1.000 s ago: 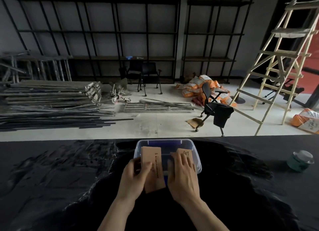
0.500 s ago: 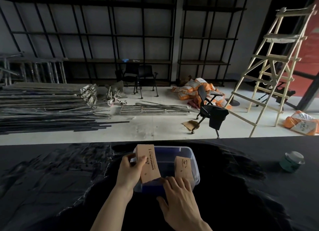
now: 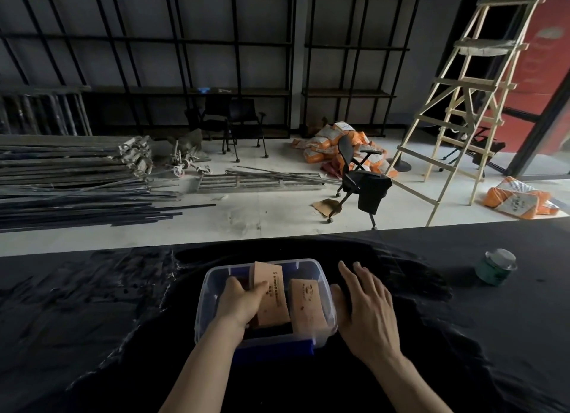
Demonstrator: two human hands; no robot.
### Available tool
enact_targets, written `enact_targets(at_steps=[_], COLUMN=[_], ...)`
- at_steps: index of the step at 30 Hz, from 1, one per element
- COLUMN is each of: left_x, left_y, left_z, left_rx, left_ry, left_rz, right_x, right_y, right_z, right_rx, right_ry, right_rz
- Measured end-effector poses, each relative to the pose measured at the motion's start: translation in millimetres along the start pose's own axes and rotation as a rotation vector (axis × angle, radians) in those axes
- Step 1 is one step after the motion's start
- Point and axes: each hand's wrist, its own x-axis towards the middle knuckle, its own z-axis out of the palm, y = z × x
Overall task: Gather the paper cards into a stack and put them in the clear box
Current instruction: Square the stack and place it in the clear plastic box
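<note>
My left hand (image 3: 243, 301) grips cards (image 3: 271, 301) inside the clear box (image 3: 311, 266), lowering them flat; my right hand (image 3: 364, 307), open and empty, steadies its side.

Your left hand (image 3: 242, 303) and right hand (image 3: 367, 309) are bare: no gloves, rings or watch, forearms unsleeved behind the wrists.

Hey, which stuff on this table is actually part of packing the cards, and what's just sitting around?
Part of the job:
- clear box
- card stack held by the left hand, inside the box
- second card stack already in the box
- right hand, open beside the box

Just lying about:
- green jar on the black table cover
- ladder, office chair, orange sacks on the floor
</note>
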Motion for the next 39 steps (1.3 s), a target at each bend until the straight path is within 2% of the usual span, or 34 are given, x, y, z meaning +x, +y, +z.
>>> enact_targets(at_steps=[5,10,20,22,26,31,35,39], left_x=[6.5,10.8,16.7,17.0,14.8,6.0,-1.4,-3.2], left_y=[-6.3,-6.3,-10.8,-9.8,-5.8,-1.0,4.7,2.8], left_z=[15.8,23.3,25.3,25.6,26.9,34.5,39.3,40.9], left_rx=[0.034,0.106,0.203,0.257,0.597,0.712,0.77,0.75], left_ry=[-0.01,-0.05,-0.124,-0.136,-0.104,-0.044,-0.097,-0.078], left_rz=[-0.057,-0.118,-0.185,-0.162,-0.052,0.026,0.021,0.033], right_x=[8.6,-1.3,-9.3,-10.1,-9.9,-9.8,-10.3,-10.4], right_y=[54.4,68.4,73.1,73.6,72.4,71.6,71.3,70.6], right_z=[34.5,62.4,77.9,78.0,77.6,76.2,74.5,72.9], right_rx=[-0.152,-0.247,-0.265,-0.268,-0.266,-0.264,-0.268,-0.274], right_ry=[-0.322,-0.451,-0.396,-0.393,-0.395,-0.401,-0.413,-0.415], right_rz=[0.238,0.179,0.138,0.13,0.135,0.136,0.132,0.127])
